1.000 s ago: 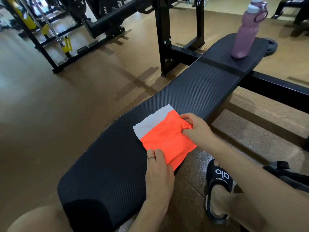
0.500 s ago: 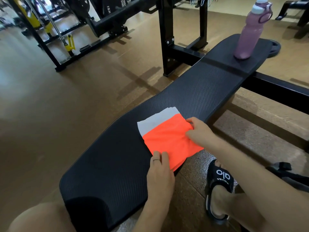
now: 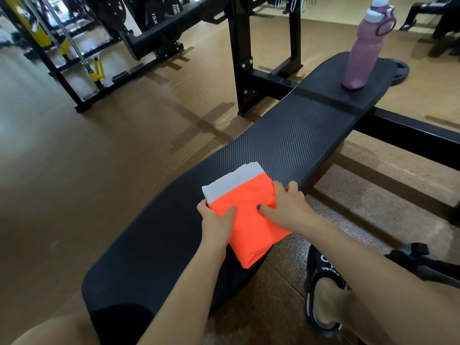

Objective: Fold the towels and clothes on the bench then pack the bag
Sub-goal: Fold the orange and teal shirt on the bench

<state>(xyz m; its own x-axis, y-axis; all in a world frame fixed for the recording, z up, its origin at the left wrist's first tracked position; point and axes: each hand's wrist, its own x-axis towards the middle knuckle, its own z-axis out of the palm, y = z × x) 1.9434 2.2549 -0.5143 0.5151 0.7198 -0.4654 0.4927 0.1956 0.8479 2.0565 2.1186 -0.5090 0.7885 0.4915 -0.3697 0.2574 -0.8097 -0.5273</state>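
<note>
My left hand has moved from the near corner to grip the folded orange cloth at its nine o'clock edge, my right hand pinching the three o'clock side. Held so on the bench, it looks folded, ready for lifting toward the bag, which I cannot clearly see.

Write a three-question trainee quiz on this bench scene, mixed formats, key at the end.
1. True or false: the water bottle lies on its side on the floor.
2. Which hand grips the orange garment? A) left only B) right only C) both
3. Fill in: the white folded cloth lies ___ the orange garment.

Key: 1 false, it stands upright on the bench; 2 C, left hand and right hand; 3 under.
</note>
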